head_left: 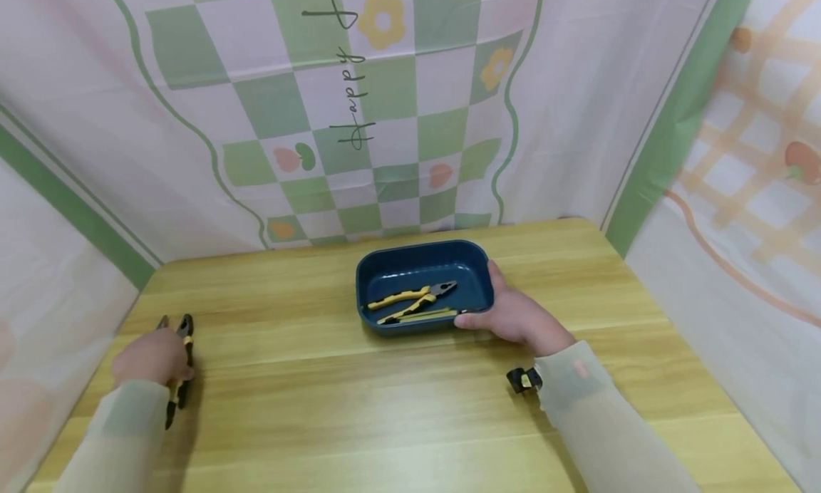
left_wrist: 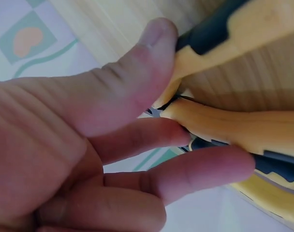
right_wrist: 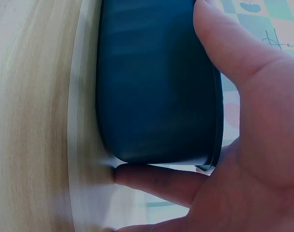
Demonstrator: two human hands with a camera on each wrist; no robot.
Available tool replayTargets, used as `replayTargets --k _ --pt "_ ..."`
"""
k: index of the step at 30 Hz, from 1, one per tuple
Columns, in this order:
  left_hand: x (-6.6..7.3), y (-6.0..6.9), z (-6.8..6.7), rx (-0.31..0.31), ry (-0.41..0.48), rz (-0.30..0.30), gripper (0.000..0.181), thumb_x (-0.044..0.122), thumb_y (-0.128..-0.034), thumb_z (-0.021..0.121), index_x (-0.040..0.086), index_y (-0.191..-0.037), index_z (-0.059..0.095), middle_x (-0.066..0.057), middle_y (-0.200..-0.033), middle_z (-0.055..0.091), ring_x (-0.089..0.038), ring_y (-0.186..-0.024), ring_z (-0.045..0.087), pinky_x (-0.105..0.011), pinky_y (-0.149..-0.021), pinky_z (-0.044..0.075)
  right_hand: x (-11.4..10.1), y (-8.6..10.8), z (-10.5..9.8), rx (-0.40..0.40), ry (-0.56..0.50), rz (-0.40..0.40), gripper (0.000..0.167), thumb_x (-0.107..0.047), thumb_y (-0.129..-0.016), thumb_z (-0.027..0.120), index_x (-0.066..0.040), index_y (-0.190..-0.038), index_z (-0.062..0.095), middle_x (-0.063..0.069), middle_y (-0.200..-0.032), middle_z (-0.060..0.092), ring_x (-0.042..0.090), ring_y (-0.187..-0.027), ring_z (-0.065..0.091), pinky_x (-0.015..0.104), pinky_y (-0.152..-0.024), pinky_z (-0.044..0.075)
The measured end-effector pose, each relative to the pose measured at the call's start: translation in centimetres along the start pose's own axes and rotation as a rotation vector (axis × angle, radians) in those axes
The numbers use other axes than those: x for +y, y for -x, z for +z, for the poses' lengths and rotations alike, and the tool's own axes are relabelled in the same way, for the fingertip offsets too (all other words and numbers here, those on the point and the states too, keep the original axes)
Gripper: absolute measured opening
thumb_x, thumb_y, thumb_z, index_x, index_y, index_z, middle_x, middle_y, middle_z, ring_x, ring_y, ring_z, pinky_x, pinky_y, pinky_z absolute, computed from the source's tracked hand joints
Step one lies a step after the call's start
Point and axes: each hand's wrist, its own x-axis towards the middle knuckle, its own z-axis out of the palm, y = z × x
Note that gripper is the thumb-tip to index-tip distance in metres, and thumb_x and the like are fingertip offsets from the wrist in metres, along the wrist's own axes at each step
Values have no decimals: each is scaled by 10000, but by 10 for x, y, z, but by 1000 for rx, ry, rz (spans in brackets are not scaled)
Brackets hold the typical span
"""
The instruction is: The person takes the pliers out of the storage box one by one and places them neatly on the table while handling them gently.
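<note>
At the table's left side my left hand (head_left: 152, 356) pinches pliers (head_left: 187, 330) with yellow and black handles. In the left wrist view the thumb lies against one handle (left_wrist: 263, 24), with fingers at the other. A second dark tip shows beyond the hand in the head view; whether it belongs to another tool I cannot tell. My right hand (head_left: 513, 313) grips the right end of a dark blue plastic box (head_left: 423, 254), thumb on the near side. Inside the box lie yellow-handled pliers (head_left: 417, 299), spread apart, and a slim yellow tool (head_left: 428, 315) partly hidden by the near wall.
The wooden table (head_left: 359, 407) carries the box near its back edge. A checkered curtain (head_left: 385, 158) hangs right behind it, with more fabric at both sides. A black strap piece (head_left: 522, 380) sticks out from the right cuff.
</note>
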Motion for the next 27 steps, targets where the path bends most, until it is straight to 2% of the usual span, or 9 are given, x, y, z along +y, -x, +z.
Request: replayTargets --k 3,5,10,11,22,27 --pt "0 5 -2 0 5 4 291 253 -894 757 48 -737 624 -314 -982 609 -329 -767 575 -511 -687 496 0 0 0 -1 -3 -6 1349 -642 -773 763 -189 -1545 -246 321 -1541 260 475 -1309 407 622 -1032 331" --pt "-2 2 -1 -4 5 3 296 273 -888 765 49 -748 633 -335 -1020 602 -330 -767 575 -522 -687 496 0 0 0 -3 -6 -8 1347 -638 -775 763 -192 -1542 -250 318 -1543 260 469 -1305 413 618 -1030 336" --pt "-6 0 0 -6 12 -5 296 284 -882 772 41 -770 647 -298 -968 616 -319 -743 580 -506 -656 507 -1 0 -1 -9 -9 -11 1352 -643 -772 762 -186 -1541 -251 312 -1550 249 469 -1315 402 614 -1033 334" --pt "-4 3 0 -3 12 -5 289 273 -891 764 33 -776 649 -294 -962 618 -320 -744 581 -504 -658 509 -1 0 -1 -10 -9 -11 1353 -644 -772 762 -184 -1542 -251 313 -1550 248 472 -1317 399 614 -1035 332" --pt "-7 -2 6 33 20 15 373 270 -878 779 -79 -916 654 -377 -1026 585 -342 -733 590 -480 -592 518 -2 1 -3 -12 -4 0 1353 -645 -774 759 -190 -1536 -261 318 -1543 260 472 -1315 404 614 -1038 330" --pt "-11 -7 6 14 21 34 328 287 -869 783 -23 -852 675 -404 -1100 568 -327 -721 601 -470 -569 517 -2 1 -2 -10 -7 14 1356 -654 -764 762 -212 -1537 -261 320 -1545 252 470 -1309 408 614 -1038 330"
